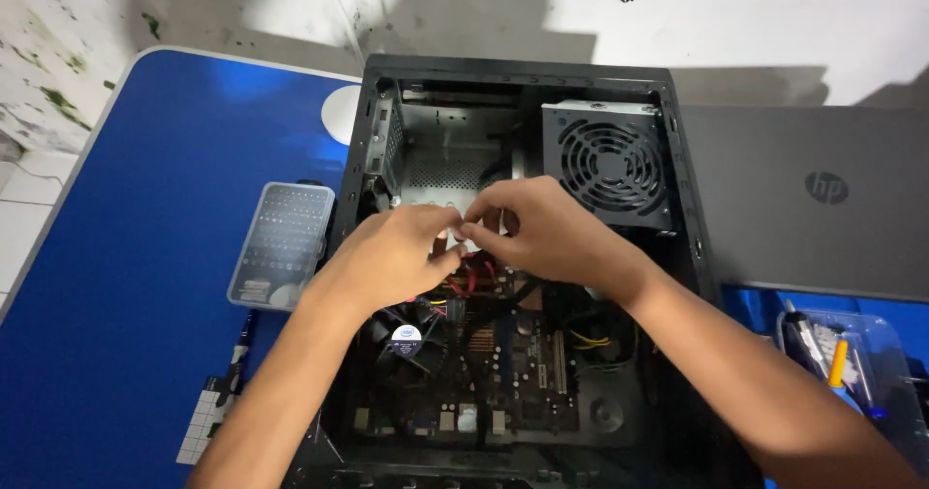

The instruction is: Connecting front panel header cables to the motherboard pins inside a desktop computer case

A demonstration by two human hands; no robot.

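You are reaching both forearms in from the bottom edge, over the open case (368, 141), and your hands are meeting above its middle. Your left hand (392, 252) is lying palm down with the wrist bent slightly inward, its fingers curled and drawn together at the tips. Your right hand (547, 228) is coming across from the other side, knuckles up, with its fingers curled the same way. The fingertips of both hands are touching each other and pinching something small between them; it is too hidden to tell what it is. Just under the fingers, red cables (474, 276) are showing inside the case.

The case is lying on its side with its panel off, on a blue mat (126, 257). Below your hands the motherboard (503, 363) is lying flat in it, with a round cooler fan (406, 339) near your left forearm. The grey power supply (610, 165), with its round grille, is sitting in the far right corner, just beyond your right hand. A clear bit box (283, 245) is lying on the mat left of the case, and a closed grey laptop (813, 199) is lying to the right.
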